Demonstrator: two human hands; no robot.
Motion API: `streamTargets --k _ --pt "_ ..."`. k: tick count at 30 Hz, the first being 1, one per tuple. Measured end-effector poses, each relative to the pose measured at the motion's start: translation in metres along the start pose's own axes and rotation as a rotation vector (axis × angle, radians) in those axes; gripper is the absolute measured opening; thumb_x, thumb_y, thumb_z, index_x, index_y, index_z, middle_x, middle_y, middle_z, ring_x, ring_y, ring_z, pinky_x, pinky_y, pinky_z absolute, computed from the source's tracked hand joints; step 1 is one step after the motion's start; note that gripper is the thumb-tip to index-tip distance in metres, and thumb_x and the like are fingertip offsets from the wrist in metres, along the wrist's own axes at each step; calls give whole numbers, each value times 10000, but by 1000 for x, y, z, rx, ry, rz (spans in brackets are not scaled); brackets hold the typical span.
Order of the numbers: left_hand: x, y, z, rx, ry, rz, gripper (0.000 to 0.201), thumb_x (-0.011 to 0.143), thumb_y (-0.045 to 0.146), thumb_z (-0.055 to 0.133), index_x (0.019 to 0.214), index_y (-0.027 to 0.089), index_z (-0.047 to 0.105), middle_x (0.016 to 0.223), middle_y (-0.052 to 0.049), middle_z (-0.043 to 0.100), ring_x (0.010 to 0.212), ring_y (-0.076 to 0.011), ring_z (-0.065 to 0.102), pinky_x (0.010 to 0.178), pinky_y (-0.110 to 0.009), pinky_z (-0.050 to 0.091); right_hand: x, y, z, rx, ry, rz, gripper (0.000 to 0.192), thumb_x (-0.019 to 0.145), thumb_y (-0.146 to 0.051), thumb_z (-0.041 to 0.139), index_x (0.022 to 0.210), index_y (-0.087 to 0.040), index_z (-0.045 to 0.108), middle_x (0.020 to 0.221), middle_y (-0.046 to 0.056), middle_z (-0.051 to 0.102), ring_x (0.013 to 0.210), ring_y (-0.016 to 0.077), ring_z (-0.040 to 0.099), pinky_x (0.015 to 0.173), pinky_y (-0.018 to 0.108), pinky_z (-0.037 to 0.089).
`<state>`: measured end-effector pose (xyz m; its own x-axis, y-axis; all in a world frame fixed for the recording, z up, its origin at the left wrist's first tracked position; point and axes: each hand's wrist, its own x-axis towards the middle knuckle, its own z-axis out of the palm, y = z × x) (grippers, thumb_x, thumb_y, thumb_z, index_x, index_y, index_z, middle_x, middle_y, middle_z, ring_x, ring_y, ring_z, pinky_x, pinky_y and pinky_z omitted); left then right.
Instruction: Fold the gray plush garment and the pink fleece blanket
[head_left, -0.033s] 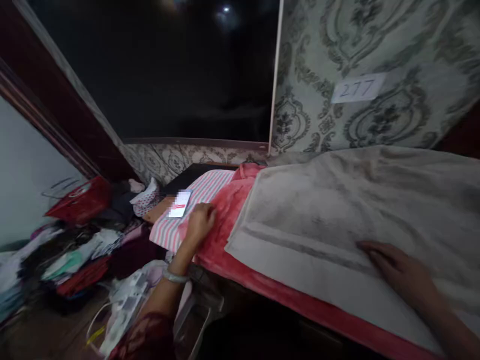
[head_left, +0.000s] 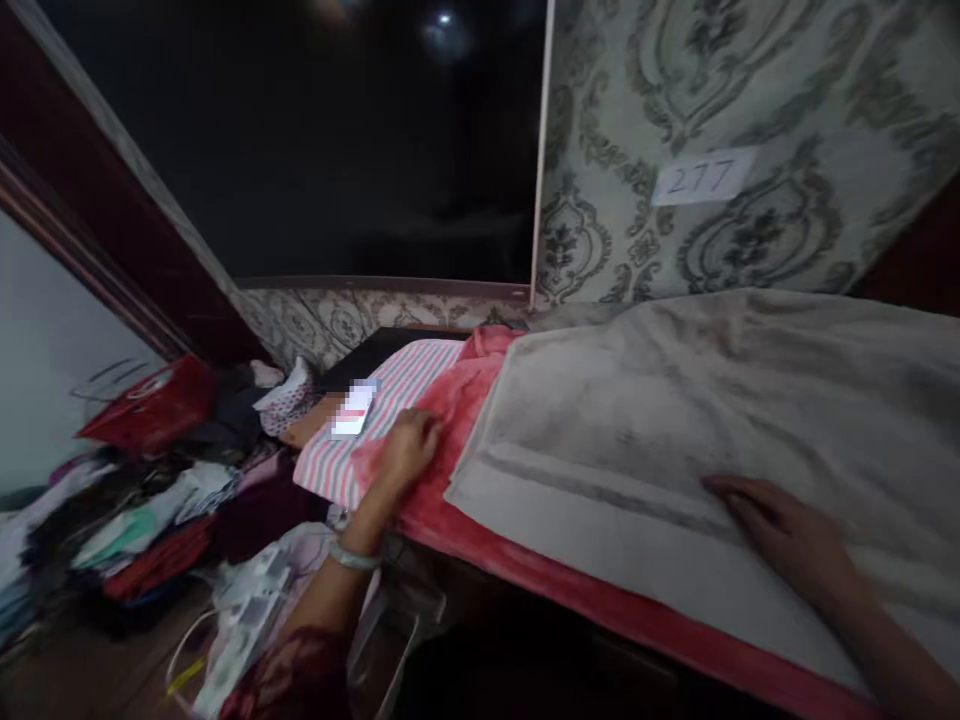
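A grey fleece cloth (head_left: 600, 410) with a darker band near its front edge lies spread over a red plush cloth (head_left: 469, 385), which shows at the left and along the front. My left hand (head_left: 411, 448) is over the red cloth, left of the grey cloth's edge, its fingers curled; whatever they hold, if anything, is hidden. On the grey cloth rests my right hand (head_left: 784, 535), palm down, fingers stretched out with the tips touching the fabric. A phone (head_left: 352, 410) with a lit screen lies on a striped cloth (head_left: 401, 375) left of my left hand.
A large dark screen (head_left: 360, 140) hangs behind the surface. A paper marked 277 (head_left: 705, 177) is on the patterned wall. Heaped clothes (head_left: 157, 530), a red bag (head_left: 154, 400) and a white plastic bag (head_left: 251, 590) crowd the left side. A clear bin (head_left: 386, 640) stands below.
My left hand has shifted slightly right across the red cloth, toward the grey cloth. The view has turned a little, and my right hand stays on the grey cloth.
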<state>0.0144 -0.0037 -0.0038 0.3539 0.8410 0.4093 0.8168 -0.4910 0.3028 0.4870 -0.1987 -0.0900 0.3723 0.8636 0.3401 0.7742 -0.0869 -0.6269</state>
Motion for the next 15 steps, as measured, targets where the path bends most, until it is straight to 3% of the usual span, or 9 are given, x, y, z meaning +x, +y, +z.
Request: streamTargets --k 3,6,11,15 --pt "0 32 23 -41 -99 27 246 929 258 521 1053 164 711 1041 -109 730 994 -243 660 892 -347 504 -3 -4 -2 2 24 -21 442 822 -565 465 951 -265 763 1031 71 779 987 320 722 847 484 585" --pt "0 50 35 8 -174 -49 196 906 246 559 979 145 711 969 -113 725 918 -236 656 826 -330 491 -2 -8 -3 9 29 -55 425 850 -514 454 975 -252 764 1031 77 775 972 306 721 836 475 585" --pt "4 54 36 53 -239 -151 194 897 298 592 881 138 702 904 -108 708 853 -219 648 749 -301 458 -8 -12 -7 22 -25 -146 386 893 -435 472 1065 -243 760 1089 84 758 1027 286 703 908 467 572" --pt "22 54 36 30 -305 -127 251 891 365 583 813 160 705 845 -92 707 795 -220 651 689 -295 435 -26 -15 -9 -24 -53 -230 367 932 -379 484 1159 -253 744 1230 92 719 1139 287 665 993 497 538"
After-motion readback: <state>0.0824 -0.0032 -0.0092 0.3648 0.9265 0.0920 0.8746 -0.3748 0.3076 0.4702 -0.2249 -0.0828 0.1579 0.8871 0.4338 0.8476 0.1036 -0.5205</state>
